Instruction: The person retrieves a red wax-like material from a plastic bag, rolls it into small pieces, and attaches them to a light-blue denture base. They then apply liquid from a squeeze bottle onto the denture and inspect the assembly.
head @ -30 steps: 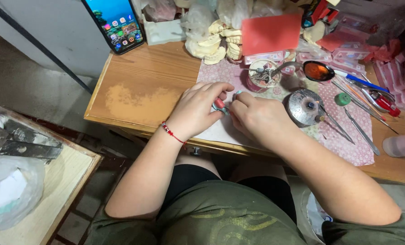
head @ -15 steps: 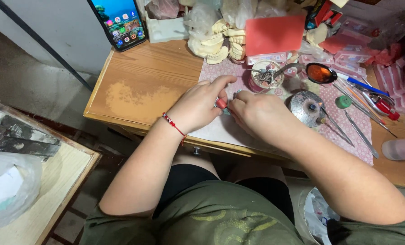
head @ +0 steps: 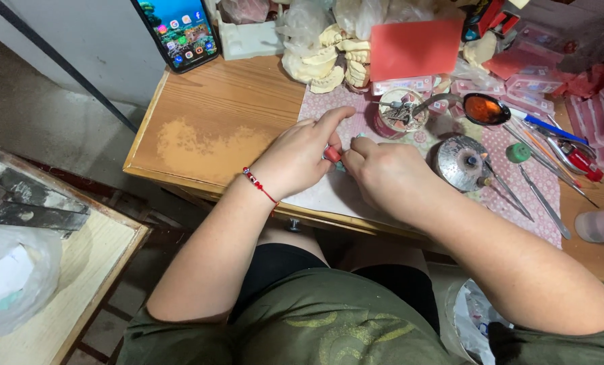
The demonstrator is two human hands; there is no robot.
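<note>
Head view: both hands are working over the worn wooden desk (head: pixel 207 122), at its front edge; compared with a second ago they are sitting in nearly the same spot, only the camera is drifting a little, so the fine work is carrying on without a break.

The left hand (head: pixel 295 159), with a red bead bracelet (head: pixel 258 184) at the wrist, is pinching a small pinkish-red piece (head: pixel 332 154) between thumb and forefinger; the right hand (head: pixel 383 177) is closing in from the other side, fingers curled and pressed together, whether on a tool I cannot tell.

The piece is lying right between the two sets of fingertips, mostly hidden; just right of the hands a round metal dish (head: pixel 459 161) is standing; behind them, pale plaster tooth casts (head: pixel 319 64); a smartphone (head: pixel 177 30) is leaning at the desk's far left corner.
</note>
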